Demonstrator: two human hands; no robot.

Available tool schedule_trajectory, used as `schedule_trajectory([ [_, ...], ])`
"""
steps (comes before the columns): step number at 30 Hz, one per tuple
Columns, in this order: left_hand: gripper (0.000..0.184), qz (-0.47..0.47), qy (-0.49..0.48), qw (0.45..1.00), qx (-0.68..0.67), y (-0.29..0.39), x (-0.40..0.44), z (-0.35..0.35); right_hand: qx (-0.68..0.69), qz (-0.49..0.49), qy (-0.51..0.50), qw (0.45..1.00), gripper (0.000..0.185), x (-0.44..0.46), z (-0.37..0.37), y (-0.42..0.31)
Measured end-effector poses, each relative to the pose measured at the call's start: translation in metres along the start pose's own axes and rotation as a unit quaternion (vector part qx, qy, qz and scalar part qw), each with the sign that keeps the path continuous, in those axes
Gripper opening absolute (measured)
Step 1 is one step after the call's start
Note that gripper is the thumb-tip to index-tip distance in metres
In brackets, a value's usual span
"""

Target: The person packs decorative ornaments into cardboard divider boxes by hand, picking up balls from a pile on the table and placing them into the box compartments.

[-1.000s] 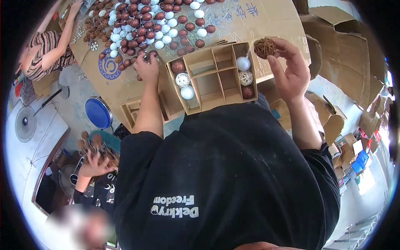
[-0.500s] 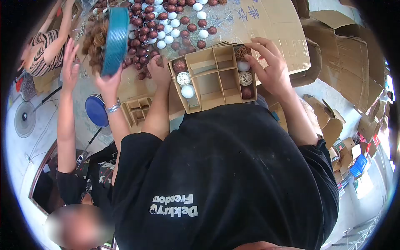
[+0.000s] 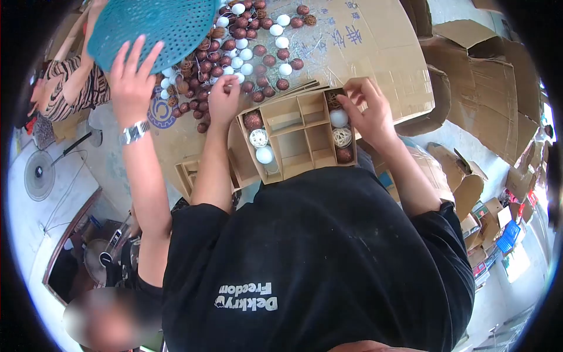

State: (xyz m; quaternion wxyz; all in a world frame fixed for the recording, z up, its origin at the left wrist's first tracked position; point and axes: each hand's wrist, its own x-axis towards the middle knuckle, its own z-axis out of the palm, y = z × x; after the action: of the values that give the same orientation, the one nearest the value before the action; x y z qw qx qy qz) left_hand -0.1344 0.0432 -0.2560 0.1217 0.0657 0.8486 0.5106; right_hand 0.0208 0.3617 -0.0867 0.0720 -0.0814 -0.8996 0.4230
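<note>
A divided cardboard box (image 3: 290, 171) tilts in front of my torso. Down its left column sit a brown glitter ball (image 3: 253, 120), a white woven ball (image 3: 258, 138) and a white ball (image 3: 264, 155). The right column holds a brown woven ball (image 3: 333, 101), a white ball (image 3: 339, 118), a white woven ball (image 3: 342, 138) and a brown glitter ball (image 3: 344, 154). My right hand (image 3: 373, 111) grips the back right corner, thumb by the brown woven ball. Beside the ball pile (image 3: 237, 56), my left hand (image 3: 224, 101) has curled fingers; their contents are hidden.
A co-worker's hand (image 3: 134, 88) holds a teal basket (image 3: 155, 32) over the pile's left side. Another person in a striped top (image 3: 79, 85) stands farther left. Cardboard covers the table (image 3: 375, 58). Another divided box (image 3: 186, 176) lies below my left forearm; large cartons (image 3: 487, 88) stand right.
The co-worker's teal basket has tipped from edge-on to broad side and moved up over the pile. My box has shifted slightly toward me. My left hand remains beside the pile.
</note>
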Motion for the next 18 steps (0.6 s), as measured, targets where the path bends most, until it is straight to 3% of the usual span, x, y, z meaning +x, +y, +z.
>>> schedule_trajectory([
  [2, 0.020, 0.014, -0.069, 0.997, 0.021, 0.019, 0.026, 0.003, 0.048, 0.083, -0.014, 0.995, 0.023, -0.001, 0.004, 0.002],
  [4, 0.022, 0.022, -0.211, 0.976, 0.040, 0.059, 0.058, 0.014, 0.028, 0.049, -0.005, 0.998, 0.025, 0.000, 0.002, 0.003],
  [7, 0.023, 0.190, -0.183, 0.937, 0.227, 0.084, 0.114, 0.045, 0.101, 0.058, -0.011, 0.993, 0.023, 0.000, -0.001, 0.000],
  [8, 0.023, 0.195, -0.183, 0.937, 0.226, 0.081, 0.135, 0.059, 0.098, 0.057, -0.006, 0.994, 0.023, 0.001, -0.002, 0.002],
  [10, 0.024, 0.278, -0.159, 0.864, 0.389, 0.072, 0.170, 0.085, 0.099, 0.045, -0.002, 0.994, 0.021, 0.001, -0.002, 0.004],
  [12, 0.027, 0.250, -0.174, 0.836, 0.456, 0.074, 0.185, 0.098, 0.080, 0.049, -0.002, 0.996, 0.021, 0.001, -0.005, 0.007],
  [14, 0.028, 0.230, -0.113, 0.821, 0.509, 0.065, 0.205, 0.105, 0.088, 0.077, 0.012, 0.993, 0.022, 0.003, -0.010, 0.005],
  [18, 0.030, 0.158, -0.192, 0.806, 0.538, 0.062, 0.229, 0.101, 0.065, 0.101, 0.019, 0.993, 0.021, 0.002, -0.018, 0.010],
])
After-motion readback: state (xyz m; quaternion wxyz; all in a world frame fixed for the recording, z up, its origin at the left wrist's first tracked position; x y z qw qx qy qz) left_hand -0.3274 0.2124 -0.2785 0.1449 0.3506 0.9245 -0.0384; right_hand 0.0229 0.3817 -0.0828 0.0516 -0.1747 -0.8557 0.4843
